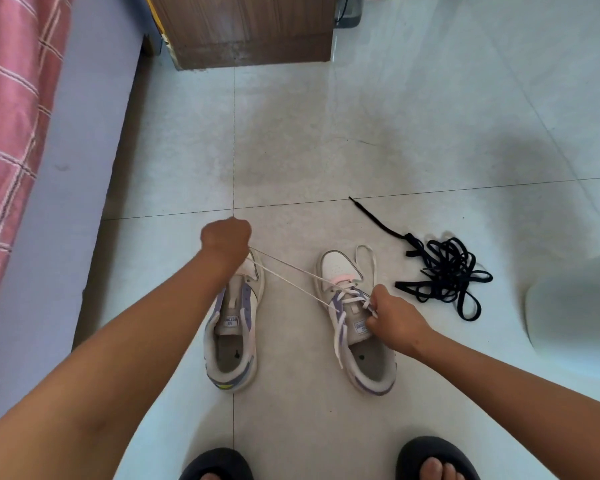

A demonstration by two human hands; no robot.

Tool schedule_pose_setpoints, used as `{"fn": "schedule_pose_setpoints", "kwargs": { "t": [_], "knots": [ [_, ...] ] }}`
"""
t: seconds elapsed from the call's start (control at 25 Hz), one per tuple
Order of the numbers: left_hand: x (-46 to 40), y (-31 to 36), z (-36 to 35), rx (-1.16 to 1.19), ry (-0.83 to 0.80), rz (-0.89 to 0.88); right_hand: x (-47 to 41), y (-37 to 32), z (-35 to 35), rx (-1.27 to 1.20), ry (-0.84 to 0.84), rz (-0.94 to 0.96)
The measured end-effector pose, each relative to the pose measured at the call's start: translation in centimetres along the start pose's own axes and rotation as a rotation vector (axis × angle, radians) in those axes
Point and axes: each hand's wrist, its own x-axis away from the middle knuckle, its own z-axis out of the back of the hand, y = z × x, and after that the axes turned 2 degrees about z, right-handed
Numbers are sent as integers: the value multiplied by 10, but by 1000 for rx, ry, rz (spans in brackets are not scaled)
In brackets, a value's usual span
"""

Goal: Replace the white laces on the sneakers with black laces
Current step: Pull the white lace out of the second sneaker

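Two white and purple sneakers stand on the tiled floor, toes pointing away from me. The left sneaker point(234, 336) has no lace in its eyelets. The right sneaker point(355, 327) still carries its white lace point(291, 280), which stretches taut in two strands across to my left hand point(226, 235). That hand is a fist gripping the lace above the left sneaker's toe. My right hand point(394, 318) pinches the lacing on the right sneaker's tongue. A tangle of black laces point(445, 271) lies on the floor to the right.
A bed with a pink checked cover point(11, 133) runs along the left. A wooden cabinet point(243, 29) stands at the back. A white plastic seat point(575, 306) is at the right edge. My feet in black sandals point(437, 459) show at the bottom.
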Motion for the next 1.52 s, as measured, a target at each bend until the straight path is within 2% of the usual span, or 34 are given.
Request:
{"fn": "schedule_pose_setpoints", "kwargs": {
  "t": [0.2,0.28,0.4,0.48,0.56,0.64,0.76,0.92,1.12,1.16,1.24,1.36,1.52],
  "knots": [
    [1,-14,3,-17,-6,69,1,11,-2,-43,-20,-9],
    [-3,-26,8,-16,31,150,1,17,-2,-65,-24,-31],
    [-11,-50,15,73,71,195,3,28,1,-123,9,-61],
    [-2,-32,15,166,22,64,4,27,0,-161,29,-38],
    [17,13,7,298,-62,-151,3,20,-3,-209,61,-6],
    [43,63,-3,408,-73,-374,1,11,-6,-248,86,31],
    [70,116,-10,362,-52,-606,-2,-1,-10,-264,92,109],
    [65,132,-5,82,57,-735,-2,-6,-13,-288,98,137],
    [61,123,-5,-13,117,-792,-6,-6,-13,-222,56,175],
    [59,120,-7,21,138,-774,-6,-6,-13,-220,54,174],
    [52,112,-10,317,140,-640,-4,-3,-14,-242,58,168],
    [43,99,-11,827,18,-398,-3,0,-15,-280,45,157],
    [43,92,-19,1187,-201,-48,-6,-1,-11,-349,18,151]
  ]
}}
